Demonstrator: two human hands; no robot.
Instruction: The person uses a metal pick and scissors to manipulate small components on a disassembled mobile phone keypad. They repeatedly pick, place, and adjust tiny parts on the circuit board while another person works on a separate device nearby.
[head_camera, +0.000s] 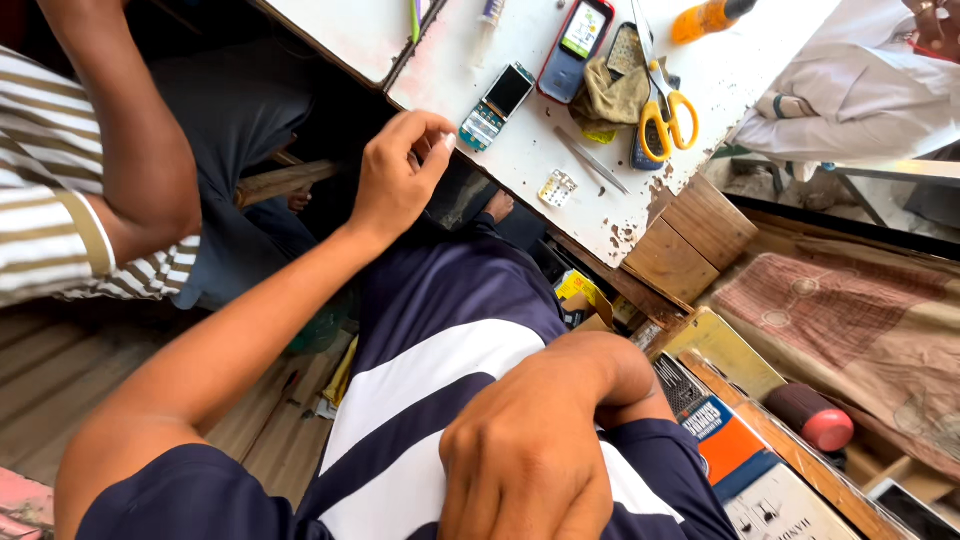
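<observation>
Left hand (400, 175) raised at edge of white table (520, 150), fingers curled loosely, holding nothing, fingertips just beside small opened phone (497, 105). Right hand (525, 455) closed in loose fist on own lap, empty as far as visible. On table: red phone (574, 45), yellow-handled scissors (665, 115), tweezers (592, 160), rag (612, 95). Another person's striped sleeve (50, 210) at left.
</observation>
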